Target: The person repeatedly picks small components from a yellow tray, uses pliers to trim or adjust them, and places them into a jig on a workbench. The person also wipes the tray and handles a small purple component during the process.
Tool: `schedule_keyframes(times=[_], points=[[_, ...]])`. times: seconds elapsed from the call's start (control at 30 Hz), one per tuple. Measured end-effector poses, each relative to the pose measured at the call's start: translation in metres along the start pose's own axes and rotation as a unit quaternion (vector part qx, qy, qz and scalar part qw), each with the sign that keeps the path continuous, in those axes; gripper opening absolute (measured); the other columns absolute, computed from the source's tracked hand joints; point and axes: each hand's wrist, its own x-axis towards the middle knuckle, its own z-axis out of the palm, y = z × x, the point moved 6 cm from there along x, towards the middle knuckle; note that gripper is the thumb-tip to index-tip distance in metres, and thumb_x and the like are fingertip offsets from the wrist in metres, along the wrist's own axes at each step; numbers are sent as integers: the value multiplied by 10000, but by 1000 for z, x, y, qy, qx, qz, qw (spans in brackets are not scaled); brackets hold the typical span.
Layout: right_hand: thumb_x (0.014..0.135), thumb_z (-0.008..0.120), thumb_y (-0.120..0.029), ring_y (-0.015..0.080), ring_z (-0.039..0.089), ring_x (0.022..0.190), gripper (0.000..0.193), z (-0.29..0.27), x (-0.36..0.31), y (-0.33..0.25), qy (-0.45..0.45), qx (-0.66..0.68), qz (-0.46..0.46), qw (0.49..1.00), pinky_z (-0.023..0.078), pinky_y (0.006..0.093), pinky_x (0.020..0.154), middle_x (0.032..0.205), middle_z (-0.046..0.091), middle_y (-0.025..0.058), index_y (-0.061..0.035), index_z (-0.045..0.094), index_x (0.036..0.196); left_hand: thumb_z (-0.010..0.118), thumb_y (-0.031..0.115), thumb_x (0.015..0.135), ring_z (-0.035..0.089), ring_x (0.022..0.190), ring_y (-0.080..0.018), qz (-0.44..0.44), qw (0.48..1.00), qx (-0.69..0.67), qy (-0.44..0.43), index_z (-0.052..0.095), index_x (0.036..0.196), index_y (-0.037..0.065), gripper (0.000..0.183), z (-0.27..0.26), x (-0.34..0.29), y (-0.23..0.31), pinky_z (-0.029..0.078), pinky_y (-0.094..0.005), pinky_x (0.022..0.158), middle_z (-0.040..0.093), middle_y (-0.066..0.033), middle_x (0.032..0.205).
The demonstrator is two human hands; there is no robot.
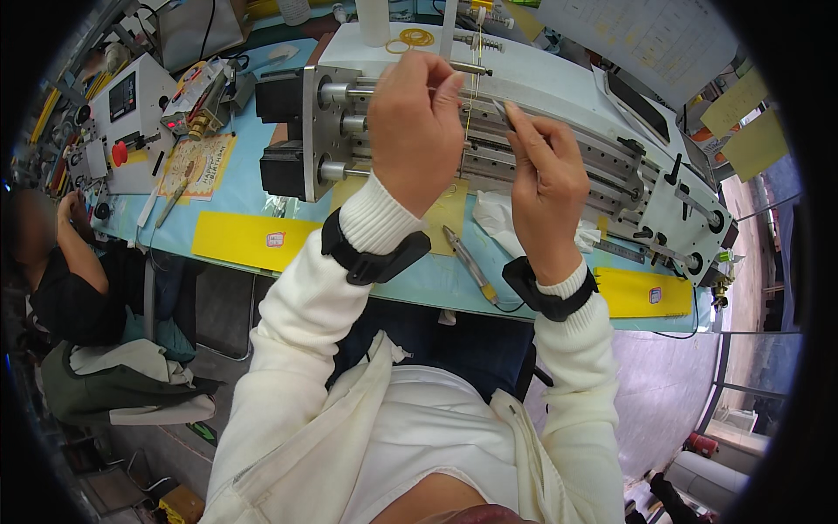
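Observation:
My left hand (415,131) is closed above the rails of a long metal linear-slide machine (401,87), its thumb and fingers pinched together. Whatever lies between those fingertips is too small to make out. Just right of it, thin yellow strands (472,100) run down across the rails. My right hand (548,179) pinches a slim pointed metal tool (499,108), perhaps tweezers, with its tip near the strands. Below, between my wrists, a grey pen-shaped tool (467,258) with a yellow end and a cable lies on the blue mat (428,284).
White crumpled tissue (497,218) lies beside my right wrist. Yellow sheets (253,242) sit along the front edge. Black motors (284,170) close off the machine's left end. A control box (131,100) stands far left, near a seated person (74,271). Yellow rings (415,37) rest behind.

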Motion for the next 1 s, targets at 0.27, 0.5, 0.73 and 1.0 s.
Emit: schedule_keyframes(times=[0.27,0.5,0.73,1.0], points=[[891,724,-1,143,550,849,366,-99,-52,24,51,-27,72,996,468,247,705,995,585,51,-53,668,1249,608,62,970,533,1013,-191,50,981,-84,168,487,1168,16,237,-58,-30,7,438,-328,913,546,-105,1154],[947,693,-38,19,463,764,303,-208,-134,114,255,-85,247,931,366,175,625,998,655,-14,-62,667,1248,673,-10,855,591,968,-315,118,985,-49,-119,645,965,21,118,25,-72,82,472,-387,852,644,-138,997],[856,746,18,27,472,661,658,-233,-139,133,190,-75,263,943,324,179,581,917,707,-10,-88,487,1452,711,61,819,594,1020,-331,154,946,-71,-275,677,978,25,166,139,-94,116,474,-417,891,668,-131,1020],[843,713,54,162,715,855,768,-235,-119,143,81,-146,193,967,536,305,713,936,738,43,-157,401,1511,723,164,846,671,832,-327,21,932,-50,-358,693,974,28,189,220,-108,111,531,-406,744,696,-112,869]])
